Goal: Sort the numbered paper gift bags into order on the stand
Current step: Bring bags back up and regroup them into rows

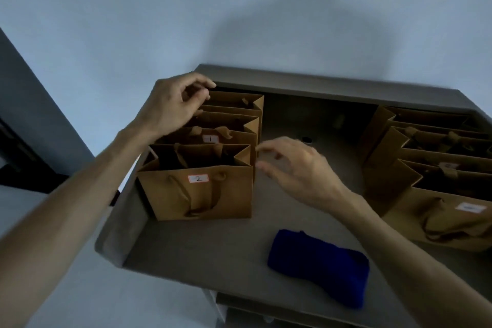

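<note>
Left hand [173, 106] is hovering, fingers loosely curled, grip released, over rear kraft bags [231, 109]. Right hand [298, 168] is lying released beside bag 2 [197, 192], which is standing near the stand's [111, 234] left rim; bare matte surface is lying between the rows.

The front bag [197, 192] has a label reading "2"; the bag behind it [213, 138] reads "1".

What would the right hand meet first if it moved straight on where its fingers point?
Probably the side of bag 1: the right hand's fingers point left at that row. Depth is unclear.
</note>
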